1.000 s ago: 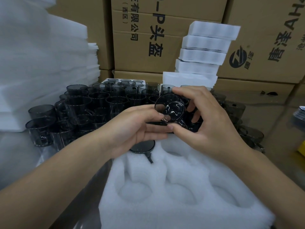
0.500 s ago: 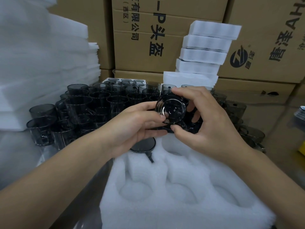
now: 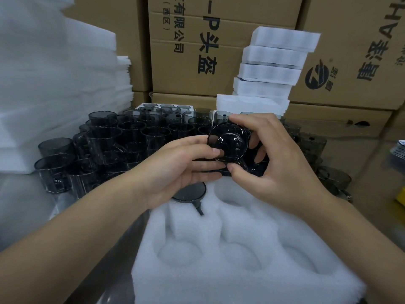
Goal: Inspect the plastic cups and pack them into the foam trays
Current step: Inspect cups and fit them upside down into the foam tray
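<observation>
left hand (image 3: 175,170), right hand (image 3: 278,167) pinched held cup (image 3: 228,142) mid-frame | foam tray (image 3: 241,281) took one packed cup (image 3: 189,194), otherwise unfilled | loose cups (image 3: 131,137) left of centre were unpacked

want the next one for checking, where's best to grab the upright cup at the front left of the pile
Probably the rim of the front-left cup, from above: it stands upright with its mouth open, and neighbouring cups crowd its right and rear, leaving the top and left wall free.
</observation>
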### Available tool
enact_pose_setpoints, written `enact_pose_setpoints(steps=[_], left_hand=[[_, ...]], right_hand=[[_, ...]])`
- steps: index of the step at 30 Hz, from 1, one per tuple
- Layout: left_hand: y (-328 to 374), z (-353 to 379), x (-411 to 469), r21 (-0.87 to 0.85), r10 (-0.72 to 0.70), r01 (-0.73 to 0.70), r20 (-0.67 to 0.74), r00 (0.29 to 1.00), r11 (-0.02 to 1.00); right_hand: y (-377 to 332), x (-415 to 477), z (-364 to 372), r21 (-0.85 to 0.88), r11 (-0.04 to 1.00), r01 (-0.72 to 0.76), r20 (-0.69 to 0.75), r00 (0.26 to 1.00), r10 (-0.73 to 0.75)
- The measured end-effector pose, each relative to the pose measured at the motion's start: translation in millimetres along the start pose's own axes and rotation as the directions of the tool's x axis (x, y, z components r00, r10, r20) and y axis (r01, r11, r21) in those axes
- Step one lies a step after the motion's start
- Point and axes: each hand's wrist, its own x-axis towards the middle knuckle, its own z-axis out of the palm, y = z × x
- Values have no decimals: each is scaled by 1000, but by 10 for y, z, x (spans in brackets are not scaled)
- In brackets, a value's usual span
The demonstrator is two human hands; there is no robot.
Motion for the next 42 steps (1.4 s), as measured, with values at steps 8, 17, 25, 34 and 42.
enact_pose_setpoints(steps=[8,17,25,34,42], left_hand=[[-16,-6,31,-31,-31,30,-27,999,999],[-20,13,16,61,10,-9,-14,1000,998],[-92,61,11,535,257,-93,-240,936,840],[-88,94,-16,686,184,-21,-166,969,727],[-102,98,-32,763,92,11,-92,992,647]], right_hand=[[-22,2,-1,25,1000,1,-21,1000,0],[-7,55,-51,195,967,-163,-50,983,176],[147,72,-221,438,728,-527,456,828,326],[145,71,-209,264,856,-444,519,814,262],[88,72,-206,98,910,-404,596,756,271]])
